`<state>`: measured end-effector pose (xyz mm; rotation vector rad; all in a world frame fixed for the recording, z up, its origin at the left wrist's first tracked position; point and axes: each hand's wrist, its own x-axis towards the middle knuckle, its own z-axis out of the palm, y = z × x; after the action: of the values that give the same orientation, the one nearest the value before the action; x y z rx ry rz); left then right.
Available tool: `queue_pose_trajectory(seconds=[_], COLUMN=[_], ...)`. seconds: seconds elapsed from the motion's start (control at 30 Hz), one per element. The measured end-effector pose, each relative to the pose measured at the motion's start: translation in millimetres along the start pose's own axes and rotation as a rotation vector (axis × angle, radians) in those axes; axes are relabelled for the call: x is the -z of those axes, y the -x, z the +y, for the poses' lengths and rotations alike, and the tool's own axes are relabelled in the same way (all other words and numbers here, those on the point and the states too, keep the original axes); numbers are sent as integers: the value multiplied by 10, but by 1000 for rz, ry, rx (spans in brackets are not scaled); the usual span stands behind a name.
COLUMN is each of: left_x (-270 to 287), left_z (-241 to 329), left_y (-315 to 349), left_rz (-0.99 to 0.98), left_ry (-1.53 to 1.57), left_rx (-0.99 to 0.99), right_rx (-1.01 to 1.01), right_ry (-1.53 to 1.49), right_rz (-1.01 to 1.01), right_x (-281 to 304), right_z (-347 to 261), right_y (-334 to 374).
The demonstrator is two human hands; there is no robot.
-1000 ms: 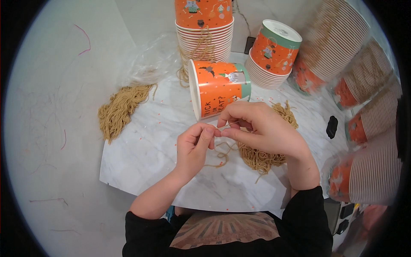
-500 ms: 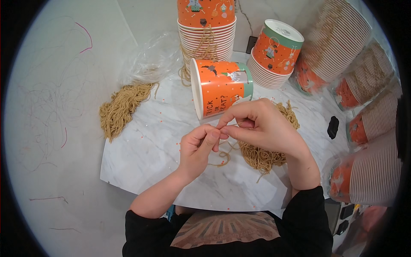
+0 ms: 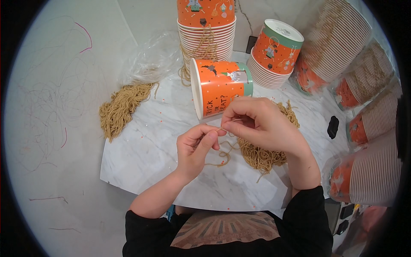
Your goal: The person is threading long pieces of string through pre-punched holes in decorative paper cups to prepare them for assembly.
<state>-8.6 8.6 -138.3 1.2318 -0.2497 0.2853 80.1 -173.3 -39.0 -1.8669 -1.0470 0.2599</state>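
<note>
My left hand (image 3: 195, 145) pinches a tan cord (image 3: 224, 157) between thumb and fingers. Close beside it, my right hand (image 3: 253, 122) pinches the same cord, a short length of it stretched between the two sets of fingertips. A loose loop hangs below onto the marble-patterned table (image 3: 171, 158). Just beyond my hands an orange paper bucket (image 3: 222, 81) with a green base band lies on its side, its white rim facing left. Part of a heap of tan cords (image 3: 263, 159) shows under my right wrist; the rest is covered.
Another bundle of tan cords (image 3: 124, 107) lies at left, half inside a clear plastic bag (image 3: 156, 55). Nested bucket stacks (image 3: 206, 43) stand behind, with a shorter upside-down stack (image 3: 278, 53) beside. Wrapped stacks (image 3: 372, 171) line the right side, near a small black object (image 3: 333, 127).
My hands have drawn slightly apart, the left shifting a little left and the right a little right. A short stretch of cord now shows between the fingertips.
</note>
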Motion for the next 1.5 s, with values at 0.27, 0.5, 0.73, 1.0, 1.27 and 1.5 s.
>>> queue_pose_trajectory(seconds=[0.27, 0.5, 0.73, 1.0, 1.27, 1.5], left_x=[127, 282, 103, 275, 68, -7], left_z=[84, 99, -19, -81, -45, -26], left_y=[-92, -251, -386, -287, -226, -139], left_rz=[38, 191, 253, 15, -76, -24], left_ry=[-244, -439, -100, -171, 134, 144], left_rx=[-96, -234, 49, 153, 21, 63], right_rx=[-46, -21, 187, 189, 120, 106], right_ry=[75, 19, 259, 341, 247, 215], right_rz=[-20, 186, 385, 315, 137, 129], right_x=[2, -36, 63, 166, 96, 46], right_z=[-123, -118, -7, 54, 8, -26], right_y=[-35, -24, -44, -38, -21, -34])
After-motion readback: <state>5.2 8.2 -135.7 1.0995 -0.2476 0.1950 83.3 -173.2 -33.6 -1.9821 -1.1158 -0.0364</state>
